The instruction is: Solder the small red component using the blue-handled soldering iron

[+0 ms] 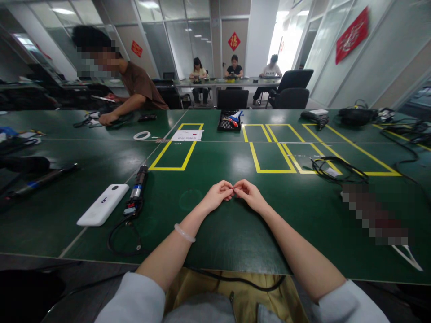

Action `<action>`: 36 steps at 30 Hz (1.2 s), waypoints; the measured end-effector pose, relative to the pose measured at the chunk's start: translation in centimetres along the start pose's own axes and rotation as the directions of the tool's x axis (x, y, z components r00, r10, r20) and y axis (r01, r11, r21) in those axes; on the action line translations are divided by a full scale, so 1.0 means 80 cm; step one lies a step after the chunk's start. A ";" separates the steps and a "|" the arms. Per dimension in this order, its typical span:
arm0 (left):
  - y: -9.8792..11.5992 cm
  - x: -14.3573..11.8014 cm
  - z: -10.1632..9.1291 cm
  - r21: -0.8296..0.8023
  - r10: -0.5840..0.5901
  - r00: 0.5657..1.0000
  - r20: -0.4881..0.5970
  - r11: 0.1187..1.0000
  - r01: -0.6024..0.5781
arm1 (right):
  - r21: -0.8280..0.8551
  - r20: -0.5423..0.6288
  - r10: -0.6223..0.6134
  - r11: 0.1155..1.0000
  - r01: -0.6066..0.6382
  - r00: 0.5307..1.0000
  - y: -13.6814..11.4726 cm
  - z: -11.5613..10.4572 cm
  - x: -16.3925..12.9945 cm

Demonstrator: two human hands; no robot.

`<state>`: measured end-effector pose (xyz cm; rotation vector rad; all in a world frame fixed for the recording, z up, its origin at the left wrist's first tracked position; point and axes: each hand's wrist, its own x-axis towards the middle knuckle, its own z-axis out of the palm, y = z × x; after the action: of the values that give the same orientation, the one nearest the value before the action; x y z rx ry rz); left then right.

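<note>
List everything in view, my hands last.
table: one, green, foreground
tape outlines: several, yellow, tabletop
tray: one, black, far middle
tools: some, blue-red, in tray
paper: one, white, left of tray
ring: one, white, left of paper
slab: one, white, left
tube: one, black-silver, beside slab
cables: several, black, both sides
blurred item: one, dark, right
chairs: several, black, background
signs: several, red, background
people: four, mixed clothing, across table
bracelet: one, whitish, left wrist
left hand: one, bare, centre
right hand: one, bare, centre

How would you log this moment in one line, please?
left hand: pinched, near right; right hand: pinched, near left; anything held: too small to tell; tray: beyond hands
</note>
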<state>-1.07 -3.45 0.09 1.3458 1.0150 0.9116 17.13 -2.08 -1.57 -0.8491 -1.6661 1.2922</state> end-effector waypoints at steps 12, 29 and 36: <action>-0.005 0.001 -0.002 0.070 0.051 0.997 -0.060 0.996 -0.047 | -0.158 -0.028 -0.040 0.987 0.035 0.999 -0.001 -0.003 0.001; -0.003 0.000 -0.003 0.106 0.089 0.995 -0.051 0.991 -0.084 | -0.229 -0.029 -0.086 0.970 0.077 0.996 0.003 -0.003 -0.001; -0.002 0.000 -0.004 0.068 0.024 0.998 -0.057 0.997 -0.020 | -0.261 -0.015 -0.102 0.961 0.095 0.995 0.001 -0.003 -0.001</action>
<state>-1.41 -3.37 -0.02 1.3964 1.0852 0.9449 17.39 -2.03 -1.62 -0.9204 -1.8576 1.0019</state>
